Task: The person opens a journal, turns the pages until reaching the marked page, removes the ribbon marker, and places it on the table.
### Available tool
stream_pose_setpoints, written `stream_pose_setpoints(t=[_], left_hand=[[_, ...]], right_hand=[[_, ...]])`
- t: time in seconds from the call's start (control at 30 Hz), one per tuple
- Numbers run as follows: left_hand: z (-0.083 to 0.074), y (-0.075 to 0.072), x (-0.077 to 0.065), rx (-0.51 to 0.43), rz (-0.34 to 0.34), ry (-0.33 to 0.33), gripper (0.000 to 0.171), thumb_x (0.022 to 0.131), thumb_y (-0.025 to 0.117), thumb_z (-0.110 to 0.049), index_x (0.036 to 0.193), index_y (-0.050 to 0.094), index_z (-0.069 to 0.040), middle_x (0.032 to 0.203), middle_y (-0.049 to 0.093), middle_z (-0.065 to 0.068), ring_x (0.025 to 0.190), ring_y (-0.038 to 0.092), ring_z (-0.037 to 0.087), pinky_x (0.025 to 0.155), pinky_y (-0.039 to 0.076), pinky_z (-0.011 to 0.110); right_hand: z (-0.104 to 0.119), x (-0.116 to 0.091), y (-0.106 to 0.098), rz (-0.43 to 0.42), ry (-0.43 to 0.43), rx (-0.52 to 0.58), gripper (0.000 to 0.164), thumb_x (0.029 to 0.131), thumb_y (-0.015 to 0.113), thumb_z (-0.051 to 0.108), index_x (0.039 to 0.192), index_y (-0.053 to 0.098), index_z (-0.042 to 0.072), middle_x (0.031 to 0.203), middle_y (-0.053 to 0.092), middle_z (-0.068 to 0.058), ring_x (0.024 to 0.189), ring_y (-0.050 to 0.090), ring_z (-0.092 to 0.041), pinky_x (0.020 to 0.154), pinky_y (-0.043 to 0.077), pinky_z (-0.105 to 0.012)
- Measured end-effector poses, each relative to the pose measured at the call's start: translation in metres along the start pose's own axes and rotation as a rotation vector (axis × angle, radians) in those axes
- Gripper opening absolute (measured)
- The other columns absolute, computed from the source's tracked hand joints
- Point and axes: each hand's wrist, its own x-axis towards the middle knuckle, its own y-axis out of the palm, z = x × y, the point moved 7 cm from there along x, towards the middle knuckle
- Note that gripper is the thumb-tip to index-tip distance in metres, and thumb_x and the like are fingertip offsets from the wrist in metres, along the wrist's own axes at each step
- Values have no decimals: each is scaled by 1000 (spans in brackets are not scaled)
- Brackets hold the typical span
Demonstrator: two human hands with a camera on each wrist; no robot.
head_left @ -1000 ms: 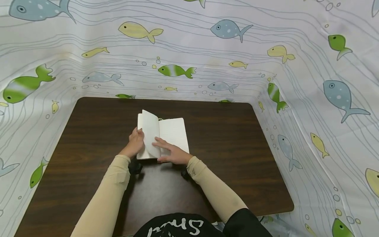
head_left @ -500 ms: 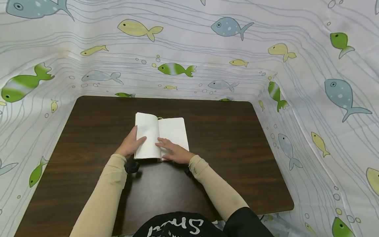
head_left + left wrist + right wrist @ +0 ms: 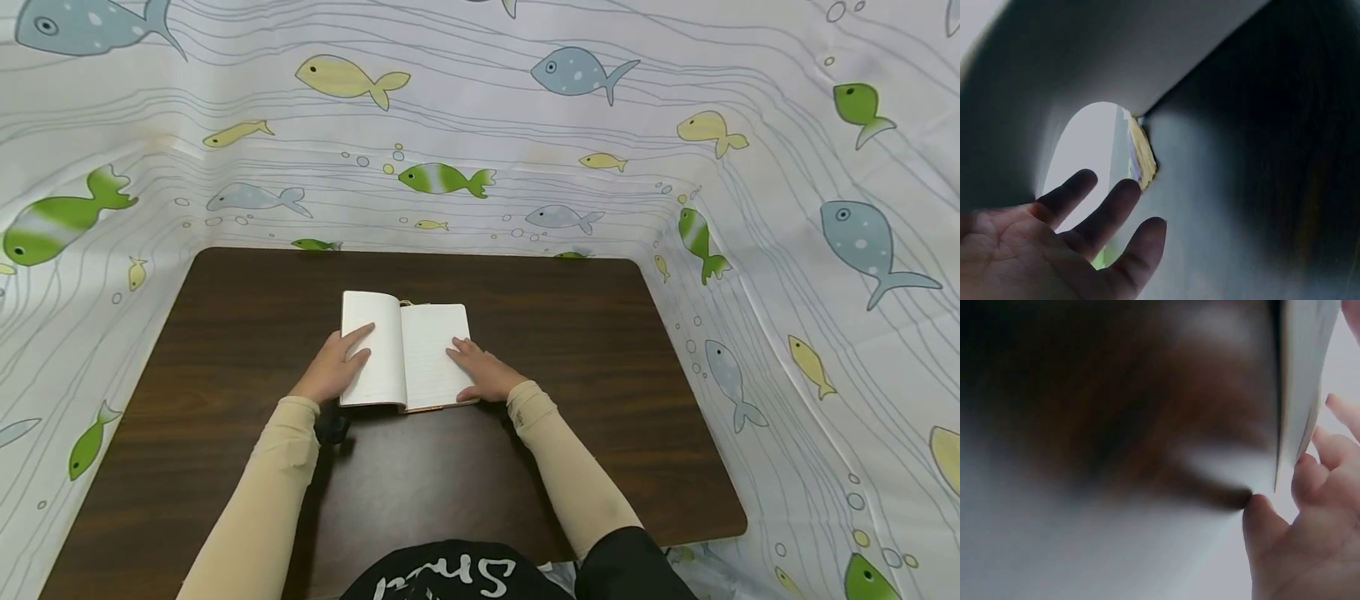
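An open notebook (image 3: 435, 354) lies at the middle of the table, its white pages facing up and faint lines on the right one. My left hand (image 3: 328, 371) holds its left side, with thumb and forefinger over the page. From below, the left wrist view shows the other fingers (image 3: 1116, 206) of that hand beneath the raised cover (image 3: 1129, 56). On the right page's outer part rests my right hand (image 3: 487, 372), fingers spread. The right wrist view has this hand (image 3: 1310, 544) beside the notebook's edge (image 3: 1300, 387).
A dark brown wooden table (image 3: 570, 433) carries the notebook. Behind it and along both sides hangs a white cloth (image 3: 480, 125) printed with fish. A black wrist strap (image 3: 332, 427) sits under the left wrist.
The left page, earlier lifted, has come down to the left, and my left thumb and forefinger now lie over it. My right hand has slid from the middle crease to the right page's outer part.
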Motion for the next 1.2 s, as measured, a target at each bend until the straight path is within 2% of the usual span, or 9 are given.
stream_pose_setpoints(t=[0.13, 0.27, 0.4, 0.7, 0.87, 1.2], left_hand=[[0, 2, -1, 14, 15, 20, 58, 107, 52, -27, 158, 34, -5, 146, 36, 38, 134, 39, 51, 108, 32, 66], [2, 4, -3, 18, 65, 24, 73, 102, 62, -36, 160, 28, -6, 149, 31, 39, 135, 36, 54, 107, 32, 69], [2, 3, -4, 13, 99, 20, 84, 97, 69, -39, 161, 25, -8, 154, 23, 40, 139, 30, 57, 107, 31, 72], [7, 1, -5, 54, 90, -27, 86, 96, 70, -43, 161, 25, -9, 156, 15, 41, 141, 21, 62, 104, 28, 76], [10, -5, -7, 76, 80, -23, 86, 97, 67, -46, 162, 24, -9, 160, 12, 37, 143, 15, 63, 105, 24, 79], [9, -1, -14, 74, 54, -12, 83, 98, 65, -47, 161, 26, -9, 162, 10, 36, 143, 12, 64, 104, 20, 81]], right_hand=[[-4, -7, -5, 7, -20, 105, 95, 88, 80, 28, 162, 23, 9, 171, 9, -8, 156, 8, -26, 122, 15, -56], [-7, -7, -1, 11, -42, 126, 95, 89, 79, 28, 163, 21, 11, 171, 7, -5, 157, 5, -24, 123, 11, -53], [-9, -6, 1, 8, -32, 145, 96, 88, 80, 27, 163, 21, 12, 171, 7, -4, 157, 4, -22, 124, 9, -52], [-4, -10, -5, -8, -28, 144, 93, 88, 80, 24, 162, 24, 10, 171, 10, -5, 156, 6, -23, 124, 11, -52], [-2, -9, -8, -23, -15, 159, 93, 87, 80, 25, 162, 26, 12, 171, 11, -2, 156, 7, -21, 124, 10, -50], [-2, -14, -3, -36, -13, 161, 92, 87, 81, 25, 161, 28, 13, 170, 14, -1, 156, 9, -20, 124, 12, -50]])
